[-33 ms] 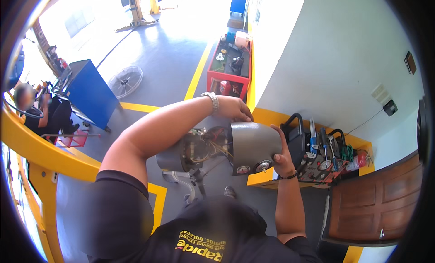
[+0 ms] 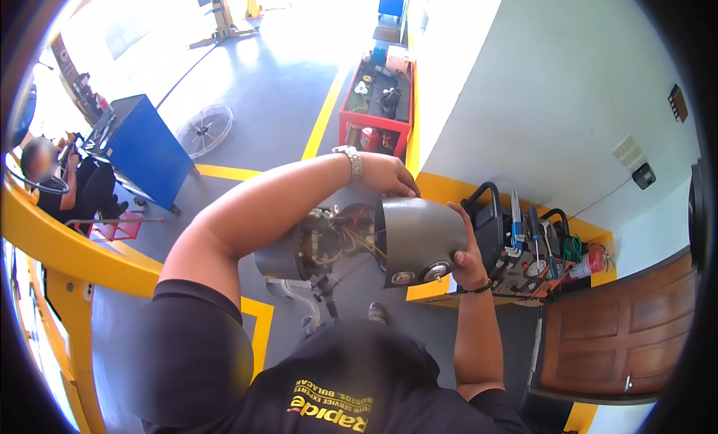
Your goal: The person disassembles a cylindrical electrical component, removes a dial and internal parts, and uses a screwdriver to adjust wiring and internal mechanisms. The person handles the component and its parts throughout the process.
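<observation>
A grey rounded housing with a knob on its underside is held up between my hands. My left hand reaches across to its top left edge, fingers curled onto the rim. My right hand grips its right end, thumb below and fingers along the side. To the left, partly under my left forearm, is an open unit with exposed circuit parts. Loose wires run between that unit and the housing. A stand shows beneath the unit.
A co-worker sits left beside a blue cabinet and yellow post. A round wire guard lies ahead, near a red cart. Right are a tool cart, extinguisher, wall and wooden door.
The view has shifted slightly, and the housing with both hands sits a little higher in the picture. Both hands keep the same hold.
</observation>
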A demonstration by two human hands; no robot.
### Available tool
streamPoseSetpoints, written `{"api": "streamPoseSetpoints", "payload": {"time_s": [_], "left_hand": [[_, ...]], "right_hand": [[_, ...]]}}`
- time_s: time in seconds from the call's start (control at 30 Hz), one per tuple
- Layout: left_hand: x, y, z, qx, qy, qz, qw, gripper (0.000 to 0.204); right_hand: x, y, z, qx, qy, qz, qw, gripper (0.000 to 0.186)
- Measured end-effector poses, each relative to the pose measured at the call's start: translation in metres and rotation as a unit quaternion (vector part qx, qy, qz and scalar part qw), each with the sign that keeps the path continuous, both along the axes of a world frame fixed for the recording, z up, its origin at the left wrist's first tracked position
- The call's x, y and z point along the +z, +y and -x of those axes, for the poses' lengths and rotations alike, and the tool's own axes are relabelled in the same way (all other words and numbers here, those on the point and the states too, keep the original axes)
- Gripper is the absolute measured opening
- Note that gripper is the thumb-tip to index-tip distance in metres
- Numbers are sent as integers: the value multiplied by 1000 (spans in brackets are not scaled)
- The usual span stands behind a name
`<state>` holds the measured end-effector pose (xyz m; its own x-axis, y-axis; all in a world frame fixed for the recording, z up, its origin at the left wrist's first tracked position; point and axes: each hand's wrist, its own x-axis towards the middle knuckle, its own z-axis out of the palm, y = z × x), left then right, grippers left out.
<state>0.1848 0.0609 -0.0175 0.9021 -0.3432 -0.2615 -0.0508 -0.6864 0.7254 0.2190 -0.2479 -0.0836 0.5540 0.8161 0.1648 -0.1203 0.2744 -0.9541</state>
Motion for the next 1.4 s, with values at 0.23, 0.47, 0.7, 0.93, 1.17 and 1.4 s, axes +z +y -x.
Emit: {"api": "streamPoseSetpoints", "payload": {"time_s": [0.23, 0.47, 0.7, 0.93, 1.17, 1.4], "left_hand": [[22, -16, 4, 31, -25, 35, 999, 40], [20, -17, 4, 62, 38, 143, 987, 40], [25, -19, -1, 2, 18, 81, 997, 53], [31, -16, 7, 49, 58, -26, 997, 72], [36, -19, 7, 64, 38, -74, 994, 67], [81, -41, 65, 237, -274, -93, 928, 41]], "right_hand": [[5, -2, -1, -25, 2, -1, 1000, 123], [-1, 2, -5, -14, 18, -41, 999, 133], [-4, 1, 4, -44, 33, -26, 998, 133], [-14, 2, 15, -66, 70, -3, 995, 119], [-41, -6, 24, -62, 178, -35, 981, 96], [-70, -6, 37, -54, 264, -64, 961, 70]]}}
